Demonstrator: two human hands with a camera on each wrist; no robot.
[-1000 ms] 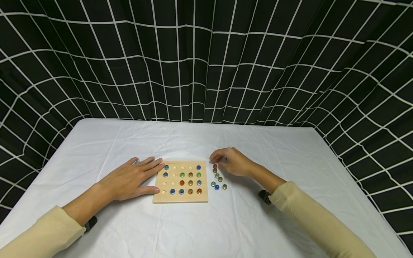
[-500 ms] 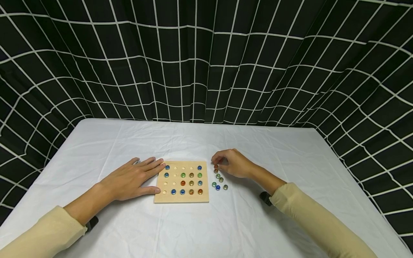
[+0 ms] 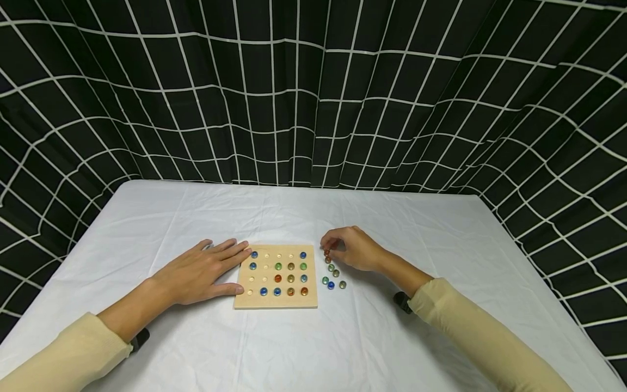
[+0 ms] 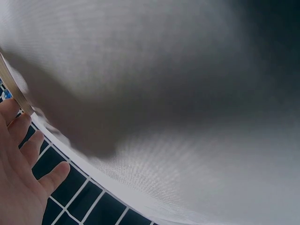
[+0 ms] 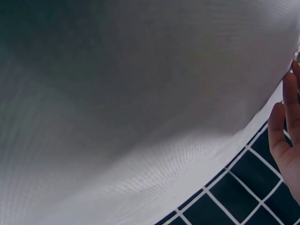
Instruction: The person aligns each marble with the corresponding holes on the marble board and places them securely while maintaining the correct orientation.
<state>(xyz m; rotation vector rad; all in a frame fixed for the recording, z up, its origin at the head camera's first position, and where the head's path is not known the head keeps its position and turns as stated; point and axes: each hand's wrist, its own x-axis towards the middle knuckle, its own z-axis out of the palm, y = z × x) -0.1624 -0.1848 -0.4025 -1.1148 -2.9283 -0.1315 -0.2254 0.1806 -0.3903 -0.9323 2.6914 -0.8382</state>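
Note:
A pale wooden board (image 3: pixel 274 302) with rows of round hollows lies on the table, many hollows holding blue, green, amber or red glass marbles. My left hand (image 3: pixel 198 272) lies spread at its left side, fingertips and thumb touching the board's edge; the left wrist view shows this hand (image 4: pixel 18 159) with straight fingers. To the right of the board, my right hand (image 3: pixel 355 247) has thumb and fingers curled around a reddish-brown marble (image 3: pixel 326 252), pinching it at the table, though the fingertips partly hide it. Another reddish-brown marble (image 3: pixel 328 260) sits just below.
Several loose marbles, including a green marble (image 3: pixel 325 280) and a blue marble (image 3: pixel 331 285), lie between the board and my right forearm. A white cloth (image 3: pixel 196 348) covers the table. Black curtain (image 3: pixel 274 98) with white grid lines stands behind it.
My right thumb and fingers have closed in around the top reddish-brown marble, which has shifted slightly left. The left hand keeps its place on the board.

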